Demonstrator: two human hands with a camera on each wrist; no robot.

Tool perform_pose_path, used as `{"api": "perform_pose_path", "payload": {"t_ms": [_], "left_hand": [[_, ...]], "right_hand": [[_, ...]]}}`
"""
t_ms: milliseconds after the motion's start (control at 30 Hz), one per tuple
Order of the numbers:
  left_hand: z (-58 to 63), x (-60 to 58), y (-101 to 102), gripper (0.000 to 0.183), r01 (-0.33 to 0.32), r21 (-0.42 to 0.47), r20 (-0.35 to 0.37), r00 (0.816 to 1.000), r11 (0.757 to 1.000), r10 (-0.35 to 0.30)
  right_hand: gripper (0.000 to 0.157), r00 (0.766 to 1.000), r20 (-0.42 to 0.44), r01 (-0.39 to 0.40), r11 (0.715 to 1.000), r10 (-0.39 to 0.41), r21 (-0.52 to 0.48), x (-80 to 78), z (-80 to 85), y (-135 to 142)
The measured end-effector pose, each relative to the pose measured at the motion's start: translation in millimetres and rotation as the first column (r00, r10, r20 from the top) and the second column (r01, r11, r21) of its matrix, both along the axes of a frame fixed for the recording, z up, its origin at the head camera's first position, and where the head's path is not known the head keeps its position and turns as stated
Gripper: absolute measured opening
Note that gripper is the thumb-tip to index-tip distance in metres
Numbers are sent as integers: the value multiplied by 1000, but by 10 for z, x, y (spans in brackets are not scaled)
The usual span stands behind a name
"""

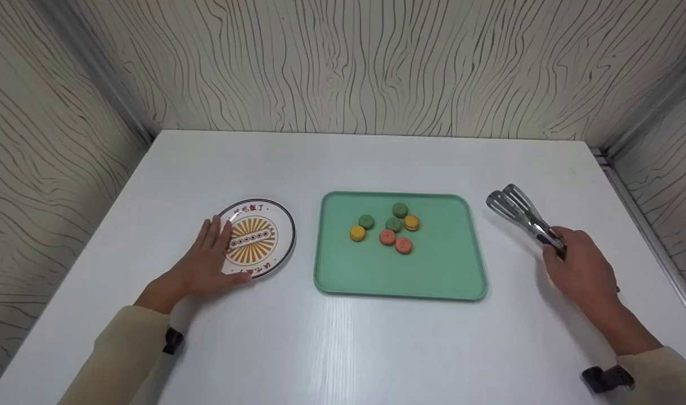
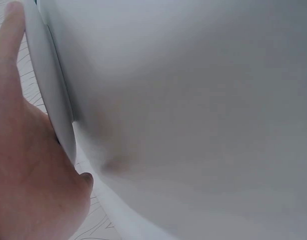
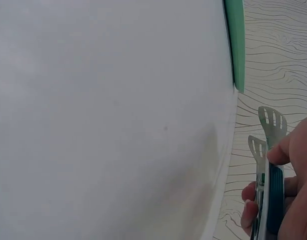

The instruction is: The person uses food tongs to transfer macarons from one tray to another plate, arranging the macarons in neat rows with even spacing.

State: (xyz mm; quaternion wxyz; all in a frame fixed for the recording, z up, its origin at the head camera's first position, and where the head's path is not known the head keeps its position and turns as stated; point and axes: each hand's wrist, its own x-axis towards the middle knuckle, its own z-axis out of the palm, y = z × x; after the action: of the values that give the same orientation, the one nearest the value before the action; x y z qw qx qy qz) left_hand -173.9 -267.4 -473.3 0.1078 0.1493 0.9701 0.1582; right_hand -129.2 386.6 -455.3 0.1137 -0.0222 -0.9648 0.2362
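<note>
My left hand (image 1: 205,264) lies over the left edge of a round white plate (image 1: 285,236) with a dark rim and an orange sunburst print. Its fingers are straight, the thumb extended along the near rim. In the left wrist view the plate (image 2: 51,85) shows edge-on beside the hand (image 2: 38,150). At the right, my right hand (image 1: 584,270) grips metal tongs (image 1: 520,208) by the handles, their slotted heads apart and pointing up and left. The right wrist view shows fingers curled round the dark teal handle of the tongs (image 3: 276,200).
A green tray (image 1: 399,278) lies mid-table, between plate and tongs. On it are several macarons: green (image 1: 400,210), yellow (image 1: 357,233) and pink (image 1: 403,246). Patterned panels (image 1: 343,67) stand behind and beside the white table (image 1: 343,354).
</note>
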Motion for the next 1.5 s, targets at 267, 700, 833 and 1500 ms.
{"api": "perform_pose_path", "payload": {"t_ms": [267, 700, 833, 1500], "left_hand": [[7, -13, 6, 126, 5, -2, -8, 1000, 1000, -5], [22, -3, 10, 124, 6, -2, -14, 1000, 1000, -6], [28, -3, 12, 124, 1, -5, -6, 1000, 1000, -1], [-9, -28, -7, 129, 17, -33, -15, 1000, 999, -18]], "right_hand": [[45, 1000, 2, -7, 1000, 7, 10, 5, 1, -11], [40, 997, -36, -66, 998, 66, 13, 16, -26, -9], [41, 995, -69, -75, 997, 77, 21, 8, -24, -18], [39, 993, -72, -93, 996, 91, -15, -16, 40, -70]]}}
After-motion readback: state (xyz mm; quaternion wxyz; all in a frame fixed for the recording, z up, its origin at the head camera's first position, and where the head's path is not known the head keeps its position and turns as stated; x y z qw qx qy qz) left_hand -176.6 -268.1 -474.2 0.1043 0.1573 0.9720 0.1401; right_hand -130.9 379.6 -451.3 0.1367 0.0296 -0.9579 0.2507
